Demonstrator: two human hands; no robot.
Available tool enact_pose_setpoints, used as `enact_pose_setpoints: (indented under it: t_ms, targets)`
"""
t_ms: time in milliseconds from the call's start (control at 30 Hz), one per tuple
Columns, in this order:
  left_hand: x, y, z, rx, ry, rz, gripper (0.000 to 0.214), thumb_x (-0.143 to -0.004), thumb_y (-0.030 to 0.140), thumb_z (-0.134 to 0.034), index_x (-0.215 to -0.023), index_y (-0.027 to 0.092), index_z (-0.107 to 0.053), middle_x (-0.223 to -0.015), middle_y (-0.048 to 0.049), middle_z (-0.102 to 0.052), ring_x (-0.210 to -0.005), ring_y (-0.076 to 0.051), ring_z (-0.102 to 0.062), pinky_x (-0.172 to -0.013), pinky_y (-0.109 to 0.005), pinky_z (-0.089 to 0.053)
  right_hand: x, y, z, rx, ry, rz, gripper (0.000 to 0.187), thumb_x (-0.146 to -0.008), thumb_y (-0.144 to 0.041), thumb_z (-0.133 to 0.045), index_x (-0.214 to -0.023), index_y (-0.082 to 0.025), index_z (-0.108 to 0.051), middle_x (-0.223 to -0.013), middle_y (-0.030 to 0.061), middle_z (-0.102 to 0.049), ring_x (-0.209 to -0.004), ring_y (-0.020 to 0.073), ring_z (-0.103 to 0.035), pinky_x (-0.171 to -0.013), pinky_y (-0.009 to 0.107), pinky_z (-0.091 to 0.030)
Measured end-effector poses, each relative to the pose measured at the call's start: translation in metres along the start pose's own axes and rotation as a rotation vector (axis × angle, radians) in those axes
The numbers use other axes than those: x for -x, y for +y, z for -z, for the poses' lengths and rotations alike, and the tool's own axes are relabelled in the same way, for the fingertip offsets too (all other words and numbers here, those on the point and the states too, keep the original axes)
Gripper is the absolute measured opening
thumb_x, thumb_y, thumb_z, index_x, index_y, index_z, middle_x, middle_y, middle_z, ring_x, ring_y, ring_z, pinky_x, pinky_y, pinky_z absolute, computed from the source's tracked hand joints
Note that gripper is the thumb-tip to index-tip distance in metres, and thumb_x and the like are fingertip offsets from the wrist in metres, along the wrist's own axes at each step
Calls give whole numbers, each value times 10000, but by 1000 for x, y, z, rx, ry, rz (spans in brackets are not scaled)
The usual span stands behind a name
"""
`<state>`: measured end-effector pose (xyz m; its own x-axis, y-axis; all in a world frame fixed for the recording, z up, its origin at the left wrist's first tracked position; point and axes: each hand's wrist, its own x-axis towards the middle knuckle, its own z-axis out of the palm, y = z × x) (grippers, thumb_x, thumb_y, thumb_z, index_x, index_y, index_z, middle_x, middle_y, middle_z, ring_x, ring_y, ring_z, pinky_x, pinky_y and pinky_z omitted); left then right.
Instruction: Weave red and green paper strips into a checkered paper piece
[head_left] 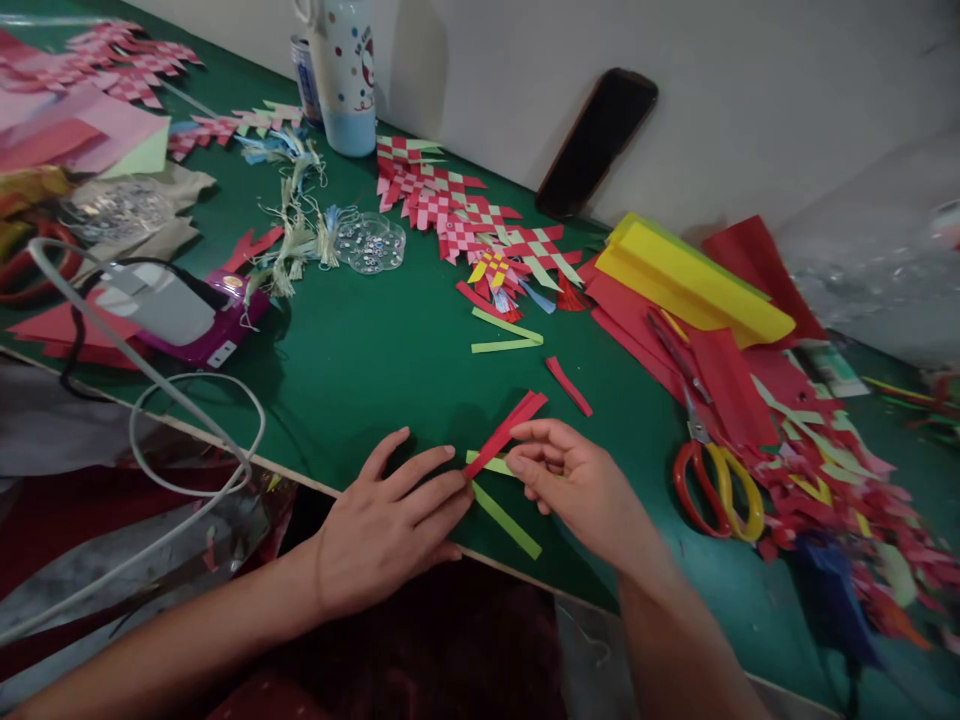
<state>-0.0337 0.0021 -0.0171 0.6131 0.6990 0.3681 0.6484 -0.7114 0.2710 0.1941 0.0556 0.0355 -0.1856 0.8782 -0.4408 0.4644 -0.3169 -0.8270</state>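
Note:
My left hand point(397, 520) rests on the green table with its outer fingers spread, while its index and middle fingertips hold the joined end of several paper strips. From there a folded red paper strip point(506, 432) points up and right, and a green paper strip point(506, 520) slants down toward the table edge. My right hand point(566, 480) is closed, thumb and index finger pinching a light green paper strip point(486, 463) that runs from the same joint. Beyond the hands lie a bent light green strip point(506, 345) and a short red strip point(568, 386).
Scissors point(705, 470) lie to the right beside yellow folded paper point(690, 280) and a heap of scraps point(862, 510). Woven paper fish point(450, 205) line the back. A phone point(598, 143) leans on the wall near a bottle point(346, 80). A purple glue gun point(217, 320) is left.

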Motion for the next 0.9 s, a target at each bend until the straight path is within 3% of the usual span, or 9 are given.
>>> enact_pose_setpoints:
  t_ms: [133,267,433,733,900]
  targets:
    - [-1,0,0,-3,-11,10,411,-925,497,-570,-1238,232,-598,-1379,5,-578,-1350,-226,-419,-1232,-476,-41,-4,3,15,-117,11,-27,412,-743,-435,-734,-1041,-195,-578,-814,8,-628,-600,112,-597,-483,231,-505]
    - [0,-1,-1,6,1,-5,404,-928,495,-568,-1226,225,-605,-1357,2,-597,-1341,-227,-431,-1230,-475,-46,-16,10,23,-89,91,46,375,-739,-419,-742,-1003,-186,-611,-840,21,-626,-661,123,-618,-565,264,-561]
    - [0,-1,-2,9,2,-5,393,-932,497,-561,-1214,230,-611,-1306,-18,-632,-1331,-219,-451,-1226,-483,-63,-32,11,22,-23,157,168,304,-779,-395,-688,-1003,-195,-638,-919,40,-639,-802,153,-634,-670,303,-598]
    - [-1,-2,-1,15,-6,3,396,-926,505,-565,-1212,235,-608,-1309,-10,-632,-1325,-219,-458,-1225,-478,-66,-31,4,20,9,256,290,229,-806,-338,-647,-1000,-218,-624,-968,56,-671,-895,190,-654,-689,312,-591]
    - [-1,-1,-1,24,-18,7,392,-926,503,-566,-1207,233,-610,-1280,-18,-643,-1316,-218,-467,-1225,-480,-64,-44,3,30,47,242,281,374,-767,-259,-629,-1137,-216,-585,-1082,76,-657,-905,182,-663,-792,351,-567]
